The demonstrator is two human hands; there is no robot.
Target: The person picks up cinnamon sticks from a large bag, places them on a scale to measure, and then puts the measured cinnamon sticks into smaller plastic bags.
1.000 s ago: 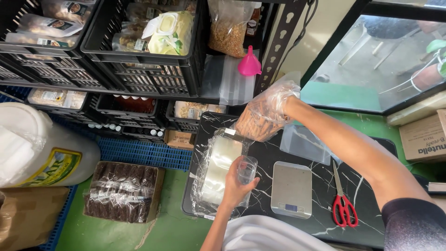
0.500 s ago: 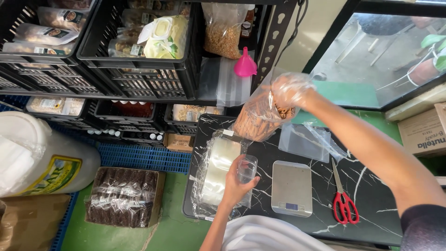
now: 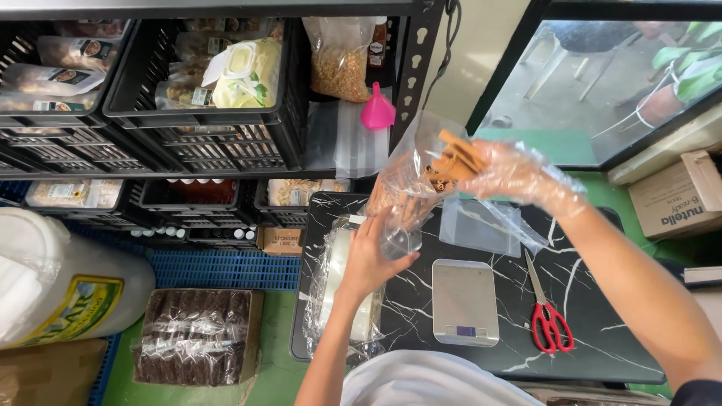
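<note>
Above the black marble-patterned table (image 3: 587, 331) we hold a clear plastic bag (image 3: 410, 188) of cinnamon sticks (image 3: 451, 162) between both hands. Our right hand (image 3: 519, 174), covered by a thin transparent glove, is closed around a bundle of the brown sticks at the mouth of the bag, well up off the table. Our left hand (image 3: 370, 256) is bare and cups the bag's lower end from below, fingers curled around the plastic just over the table's left part. Under that hand lies a pale block wrapped in clear film (image 3: 340, 301), along the table's left edge. Near the middle of the table sits a small silver kitchen scale (image 3: 464, 301), and just to its right lie red-handled scissors (image 3: 549, 319), blades pointing away from us. An empty clear pouch (image 3: 481, 225) lies flat beyond the scale, under the right forearm. Behind the table stands a black shelf rack holding black crates (image 3: 188, 143) of packaged goods, with a pink funnel (image 3: 377, 109) and another bag of brown bits (image 3: 342, 68) next to them. On the green floor to the left we see a wrapped dark brown block (image 3: 194, 334) and a large white container (image 3: 53, 278)
</note>
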